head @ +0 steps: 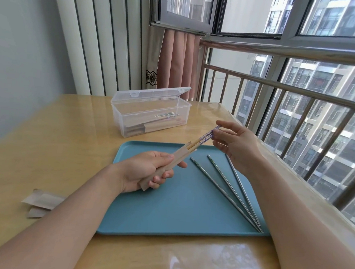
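glossy wooden table (67,125) bears a flat blue plastic tray (166,207) with three steel chopsticks (225,191). above it, the left hand (146,170) grips a brown paper sleeve (170,163); the right hand (239,143) pinches blue-patterned wooden chopsticks (204,137), half sheathed. best keep both parallel, in line with the sleeve. far: clear lidded plastic box (150,113).

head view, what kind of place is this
Probably a high-rise flat, at a table by the window: a railing runs inside it, apartment blocks stand outside, and a curtain hangs in the corner.
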`<action>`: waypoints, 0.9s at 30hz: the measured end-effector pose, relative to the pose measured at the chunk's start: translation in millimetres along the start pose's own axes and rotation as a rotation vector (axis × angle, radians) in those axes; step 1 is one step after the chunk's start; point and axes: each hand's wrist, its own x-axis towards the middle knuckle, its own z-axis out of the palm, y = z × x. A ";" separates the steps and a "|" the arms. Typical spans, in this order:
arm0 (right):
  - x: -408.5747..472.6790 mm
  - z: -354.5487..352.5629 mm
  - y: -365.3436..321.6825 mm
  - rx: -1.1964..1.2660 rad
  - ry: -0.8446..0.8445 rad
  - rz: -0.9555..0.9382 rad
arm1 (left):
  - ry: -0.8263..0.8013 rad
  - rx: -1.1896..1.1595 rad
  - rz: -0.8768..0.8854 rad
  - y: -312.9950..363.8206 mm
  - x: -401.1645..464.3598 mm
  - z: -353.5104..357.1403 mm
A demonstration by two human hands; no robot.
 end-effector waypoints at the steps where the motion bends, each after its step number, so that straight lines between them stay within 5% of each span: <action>1: 0.2 -0.1 0.0 -0.004 0.009 0.006 | -0.001 0.003 0.000 -0.2 -0.3 0.0; 27: 0.8 0.3 -2.1 0.123 0.006 0.128 | 0.001 0.002 0.021 -2.0 1.0 -1.3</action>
